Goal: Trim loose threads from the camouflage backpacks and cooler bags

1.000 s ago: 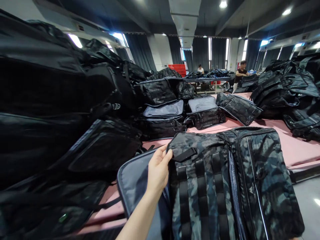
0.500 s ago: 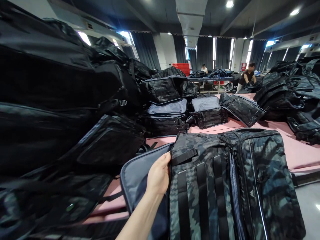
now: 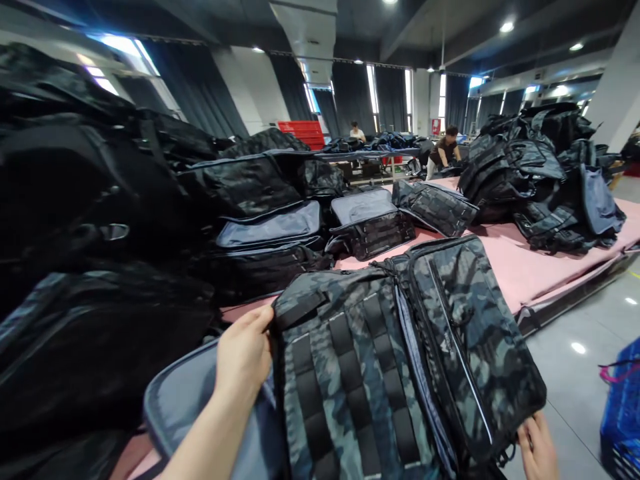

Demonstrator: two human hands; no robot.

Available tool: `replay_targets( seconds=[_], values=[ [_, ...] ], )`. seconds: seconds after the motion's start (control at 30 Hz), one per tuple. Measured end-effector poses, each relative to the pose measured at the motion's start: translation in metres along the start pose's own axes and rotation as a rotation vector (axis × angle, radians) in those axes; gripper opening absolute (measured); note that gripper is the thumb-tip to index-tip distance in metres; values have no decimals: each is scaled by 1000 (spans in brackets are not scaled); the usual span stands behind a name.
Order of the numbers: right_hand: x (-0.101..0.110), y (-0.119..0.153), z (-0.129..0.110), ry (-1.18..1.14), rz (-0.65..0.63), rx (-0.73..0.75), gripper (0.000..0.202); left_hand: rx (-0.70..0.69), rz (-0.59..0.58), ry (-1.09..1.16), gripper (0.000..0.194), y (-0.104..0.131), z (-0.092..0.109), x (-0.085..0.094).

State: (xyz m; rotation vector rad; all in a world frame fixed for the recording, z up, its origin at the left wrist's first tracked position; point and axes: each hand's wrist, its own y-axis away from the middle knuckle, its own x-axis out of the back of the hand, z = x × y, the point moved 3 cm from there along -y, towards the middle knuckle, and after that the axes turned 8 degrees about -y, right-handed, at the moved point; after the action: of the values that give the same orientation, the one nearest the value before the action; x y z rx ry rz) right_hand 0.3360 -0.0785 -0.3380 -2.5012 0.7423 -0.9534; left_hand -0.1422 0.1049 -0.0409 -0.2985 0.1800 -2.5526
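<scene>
The lower end of the camouflage backpack (image 3: 360,393) runs out of the picture at the bottom, so its full length cannot be judged. The left hand (image 3: 244,350) pinches the backpack's left edge near the upper corner, thumb uppermost; its other fingers are partly hidden. Of the right hand (image 3: 538,445), little more than the fingers shows, at the backpack's lower right corner; the rest is cut off below, and whether it grips or merely touches cannot be told.

The backpack lies in front of the wearer, at the near side of the pink bench (image 3: 515,263); what supports it from below is hidden. Its webbed face is turned up toward the camera. The black webbing rows (image 3: 350,373) and the pale zip line (image 3: 467,380) on the right-hand pocket (image 3: 480,333) run from upper left to lower right, toward the wearer. The long axis of that pocket slants the same way. A grey-lined flap (image 3: 185,393) spreads out to the left, partly covered by the left forearm.

A dark pile of bags (image 3: 75,333) fills the left side, too dim and blurred to separate into single pieces. Beyond the backpack, two bags with grey panels (image 3: 273,228) (image 3: 363,207) sit side by side, and another heap (image 3: 525,167) stands farther right. A blue basket (image 3: 623,413) is cut off by the right border. In the background, a person in a dark top (image 3: 443,155) bends forward, face blurred.
</scene>
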Motion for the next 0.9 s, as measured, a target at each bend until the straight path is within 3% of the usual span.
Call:
replay_targets(
  seconds=[0.07,0.13,0.17,0.23,0.33,0.4,0.47,0.7,0.9],
  values=[
    [-1,-1,-9,-5,-3,15,28,-115,113,-326,13,-6,19,-3],
    [-2,-4,-20,-16,-9,7,24,-388,236,-625,23,-3,48,-16],
    [-2,-6,-25,-22,-10,-1,23,-554,234,-704,28,1,62,-28],
    [-3,-9,-35,-34,-15,-11,21,-826,80,-736,35,9,83,-60],
    [-2,-15,-50,-48,-35,-8,18,-1020,-248,-793,42,14,92,-109],
    [-1,-19,-59,-68,-56,-8,17,-1049,-321,-897,38,11,87,-129],
    [-1,-25,-67,-97,-77,-13,16,-1051,-305,-974,30,6,79,-135],
    [4,-40,-85,-118,-123,-34,13,-1106,-275,-1001,28,13,55,-121],
    [10,-44,-91,-84,-126,-18,14,-987,-192,-1145,45,16,61,-130]
  ],
)
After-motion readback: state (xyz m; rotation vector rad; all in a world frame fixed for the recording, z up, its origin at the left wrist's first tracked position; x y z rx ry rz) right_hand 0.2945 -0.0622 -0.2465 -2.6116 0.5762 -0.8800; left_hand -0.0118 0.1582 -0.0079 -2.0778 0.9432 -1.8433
